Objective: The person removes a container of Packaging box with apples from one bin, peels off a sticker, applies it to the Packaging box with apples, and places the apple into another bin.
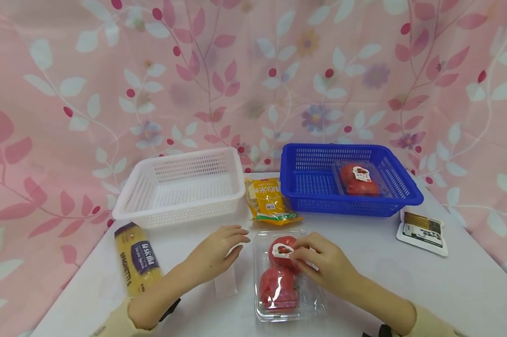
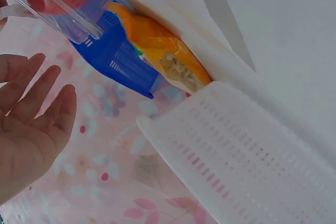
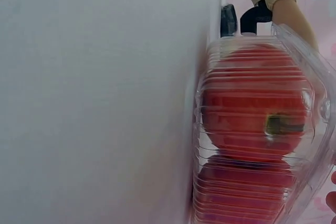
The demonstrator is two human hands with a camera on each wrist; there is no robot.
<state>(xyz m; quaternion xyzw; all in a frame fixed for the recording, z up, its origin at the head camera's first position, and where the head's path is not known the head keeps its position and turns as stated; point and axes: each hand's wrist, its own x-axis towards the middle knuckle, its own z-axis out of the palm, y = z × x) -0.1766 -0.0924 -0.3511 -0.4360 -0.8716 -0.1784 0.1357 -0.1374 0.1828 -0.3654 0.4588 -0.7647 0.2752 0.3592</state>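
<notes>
A clear plastic clamshell box [image 1: 257, 276] of two red tomatoes [image 1: 279, 285] lies in front of me on the white table, its lid shut. My right hand [image 1: 326, 264] is over its right side, fingers bent, pinching the right end of a white oval sticker [image 1: 282, 251] at the far tomato. In the right wrist view, the box's ribbed side [image 3: 252, 129] fills the right half, with fingertips at the edge. My left hand [image 1: 215, 252] hovers just left of the box, fingers loosely spread and holding nothing. Beneath it lies a pale paper slip [image 1: 225, 284].
A white basket [image 1: 181, 208] stands back left, a blue basket [image 1: 346, 202] back right with another stickered tomato box [image 1: 358, 180] inside. Between them leans a yellow food bag [image 1: 272, 201]. A spaghetti pack [image 1: 137, 257] lies left; a small white-edged packet [image 1: 422, 233] lies right.
</notes>
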